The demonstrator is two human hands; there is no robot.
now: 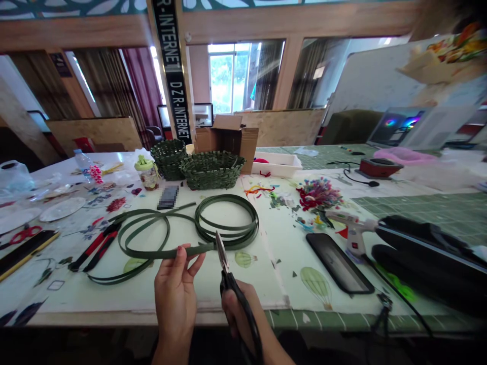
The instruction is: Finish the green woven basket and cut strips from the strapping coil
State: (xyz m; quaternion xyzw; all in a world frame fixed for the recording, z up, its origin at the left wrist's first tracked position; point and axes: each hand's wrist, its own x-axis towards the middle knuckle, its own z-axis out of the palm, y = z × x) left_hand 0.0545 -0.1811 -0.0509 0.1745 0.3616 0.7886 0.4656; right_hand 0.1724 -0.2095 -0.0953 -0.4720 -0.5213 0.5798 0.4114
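My left hand (174, 284) pinches a long, dark green woven-craft strip (190, 250) between thumb and fingers. The strip runs back to a loose coil (227, 228) lying on the printed tabletop. My right hand (239, 309) grips black-handled scissors (232, 294), with the steel blades (222, 253) pointing up at the strip just right of my left hand. The blades look slightly parted, but I cannot tell whether they touch the strip. Red-handled pliers (95, 248) lie left of the coil.
Two woven green baskets (212, 170) stand behind the coil, near a cardboard box (228, 137) and a white tray (276, 163). To the right lie a hot glue gun (352, 228), a black phone-like slab (338, 263) and colourful scraps (318, 195). The table's front edge (152, 318) runs below.
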